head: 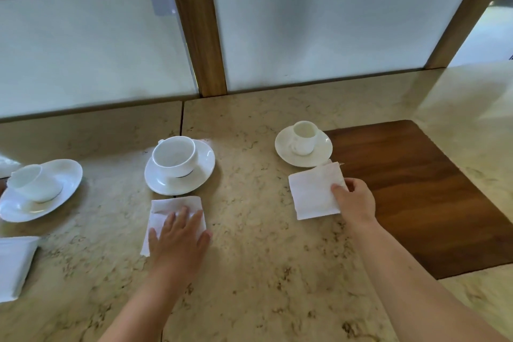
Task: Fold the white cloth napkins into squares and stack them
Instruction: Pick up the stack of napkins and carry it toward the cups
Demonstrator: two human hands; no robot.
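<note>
Spanning the scene, the marble counter (263,272) carries three cups on saucers, with two folded white napkins set before the nearer ones. The left napkin (172,211) is pressed flat under the straight-fingered left hand (180,239); the right napkin (312,191) is pinched at its edge by the right hand (356,200). For neat stacking, edges should probably be squared and creases smoothed before lifting.

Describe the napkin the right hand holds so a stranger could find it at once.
Find the dark wooden inlay in the marble counter. At its left edge lies a folded napkin, pinched by the right hand. Unlike the others, it sits below the smallest cup.
</note>
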